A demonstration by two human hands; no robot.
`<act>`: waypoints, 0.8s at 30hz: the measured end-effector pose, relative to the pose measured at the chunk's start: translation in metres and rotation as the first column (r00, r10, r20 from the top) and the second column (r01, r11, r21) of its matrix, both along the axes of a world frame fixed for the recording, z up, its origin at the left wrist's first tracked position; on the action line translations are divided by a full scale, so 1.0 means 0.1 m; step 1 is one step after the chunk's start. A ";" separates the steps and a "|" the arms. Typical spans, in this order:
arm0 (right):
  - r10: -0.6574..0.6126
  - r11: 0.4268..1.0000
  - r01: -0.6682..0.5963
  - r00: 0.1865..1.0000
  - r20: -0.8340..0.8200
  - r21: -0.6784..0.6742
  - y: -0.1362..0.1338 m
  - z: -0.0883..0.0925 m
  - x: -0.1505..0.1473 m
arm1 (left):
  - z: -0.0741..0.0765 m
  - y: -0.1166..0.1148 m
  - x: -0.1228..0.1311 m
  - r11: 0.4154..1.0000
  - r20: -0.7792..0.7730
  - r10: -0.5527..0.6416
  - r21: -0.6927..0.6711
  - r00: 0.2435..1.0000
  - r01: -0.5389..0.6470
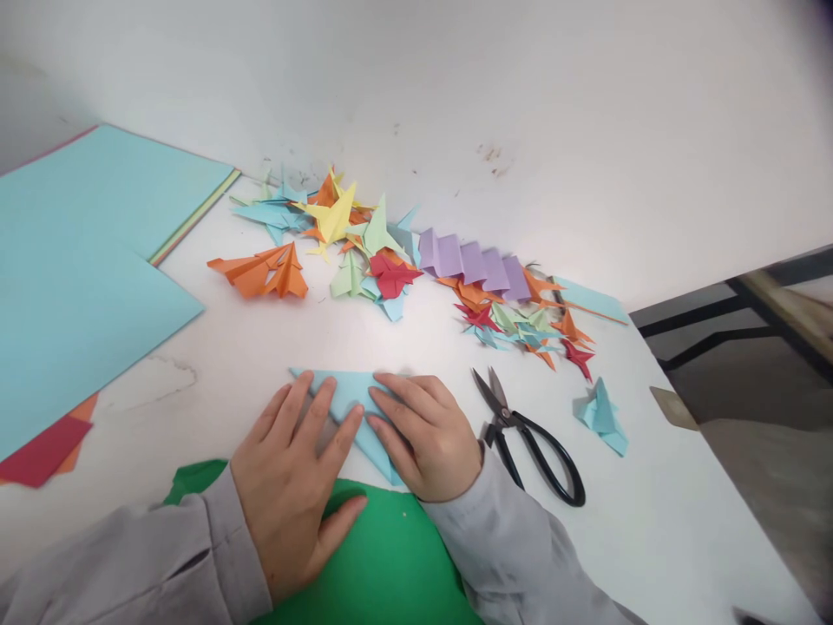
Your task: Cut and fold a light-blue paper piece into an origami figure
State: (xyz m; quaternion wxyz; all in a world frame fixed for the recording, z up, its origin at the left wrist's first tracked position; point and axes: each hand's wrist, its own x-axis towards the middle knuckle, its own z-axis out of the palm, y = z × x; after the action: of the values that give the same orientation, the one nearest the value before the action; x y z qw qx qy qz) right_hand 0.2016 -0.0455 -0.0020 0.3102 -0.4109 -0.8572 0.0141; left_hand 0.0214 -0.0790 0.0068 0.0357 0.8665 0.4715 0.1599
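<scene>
Green material [390, 560] at six o'clock from folded blue paper [350, 391].
Left hand [292, 482] spread on paper; right hand [429, 438] touching it, pinch cannot be told; scissors [505, 415] at three o'clock.

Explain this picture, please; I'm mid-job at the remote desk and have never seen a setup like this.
There is no machine here: you see a person's bare left hand and right hand, filmed by one camera worn on the head, looking forward and down. Both hands have fingertips on a light-blue folded paper piece above the white table. To the right of the right hand lie metal scissors with black handles. Beyond the hands are many-coloured folded paper shapes and a purple pleated paper strip. Large light-blue paper sheets lie at the left.
</scene>
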 end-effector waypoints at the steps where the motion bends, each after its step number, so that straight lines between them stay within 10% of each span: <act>1: 0.003 1.000 -0.003 1.000 -0.004 0.011 0.00 0.00 0.00 | 0.00 0.00 0.00 1.000 0.002 -0.001 0.000 1.000 0.001; 24: -0.001 0.998 0.006 0.998 -0.063 0.070 0.01 -0.03 -0.01 | 0.00 -0.04 -0.01 0.997 -0.011 0.048 0.055 0.999 -0.047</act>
State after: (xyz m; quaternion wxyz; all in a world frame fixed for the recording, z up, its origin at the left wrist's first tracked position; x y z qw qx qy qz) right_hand 0.2003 -0.0449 -0.0053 0.3511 -0.4005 -0.8463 -0.0036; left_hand 0.0206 -0.0826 0.0064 0.0052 0.8567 0.4877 0.1680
